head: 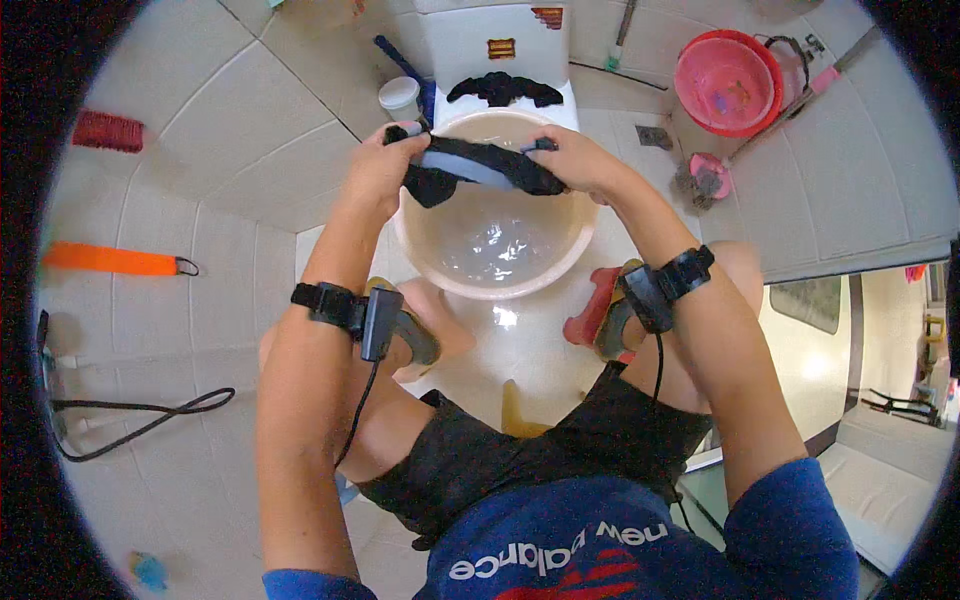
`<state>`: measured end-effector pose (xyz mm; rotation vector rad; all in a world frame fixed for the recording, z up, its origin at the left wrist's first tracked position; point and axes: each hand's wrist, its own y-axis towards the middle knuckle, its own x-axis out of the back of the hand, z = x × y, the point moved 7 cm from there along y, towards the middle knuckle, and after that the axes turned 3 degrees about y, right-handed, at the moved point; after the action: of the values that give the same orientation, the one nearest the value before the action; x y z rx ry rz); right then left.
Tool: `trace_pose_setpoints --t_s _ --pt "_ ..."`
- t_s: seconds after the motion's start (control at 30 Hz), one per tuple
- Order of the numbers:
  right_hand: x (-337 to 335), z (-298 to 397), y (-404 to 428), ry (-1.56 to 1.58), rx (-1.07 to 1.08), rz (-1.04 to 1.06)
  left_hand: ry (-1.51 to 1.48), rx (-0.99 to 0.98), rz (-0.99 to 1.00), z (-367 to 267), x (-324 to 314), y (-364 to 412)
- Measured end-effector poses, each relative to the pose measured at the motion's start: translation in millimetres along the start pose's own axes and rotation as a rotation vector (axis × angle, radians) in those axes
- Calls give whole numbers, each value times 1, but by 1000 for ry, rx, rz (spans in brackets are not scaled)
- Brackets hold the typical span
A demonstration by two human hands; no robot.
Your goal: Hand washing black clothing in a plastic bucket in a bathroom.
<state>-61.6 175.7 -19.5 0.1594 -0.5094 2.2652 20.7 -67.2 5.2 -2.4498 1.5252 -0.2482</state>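
Note:
My left hand (381, 166) grips one end of a black cloth item (536, 174) with a pale grey-blue band (469, 169). The other end is in my right hand (581, 161), so the cloth stretches between the two. It hangs over the far part of a cream plastic basin (496, 289). Clear water (480, 247) with bright reflections lies in the basin. Whether the cloth is a sock or another small garment, I cannot tell. Behind the basin, a second crumpled black cloth (504, 90) rests on the white toilet (457, 56).
A white lidded tub (399, 96) stands left of the toilet. Red and pink basins (724, 82) hang at the right wall, above a pink brush holder (709, 176). A floor drain (654, 136) lies right of the basin. My slippered feet flank the basin.

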Motion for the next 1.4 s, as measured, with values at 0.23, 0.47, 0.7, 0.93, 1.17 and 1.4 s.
trace_pose_setpoints --t_s 0.23,0.47,0.7,0.93,1.17,1.4 --pt "20 -30 11 -413 210 -115 848 -75 399 19 -15 -23" --pt "-26 -96 30 -771 162 -68 1276 51 516 157 -46 -4" --pt "-53 -103 51 -615 30 -239 189 398 143 210 -49 -4" --pt "-123 -17 16 -130 155 -112 -985 426 173 199 -78 6" --pt "-65 -53 38 -436 60 -311 -848 335 -91 187 -119 -10" --pt "-79 -106 80 -652 147 -70 -281 333 -224 249 -85 -12"
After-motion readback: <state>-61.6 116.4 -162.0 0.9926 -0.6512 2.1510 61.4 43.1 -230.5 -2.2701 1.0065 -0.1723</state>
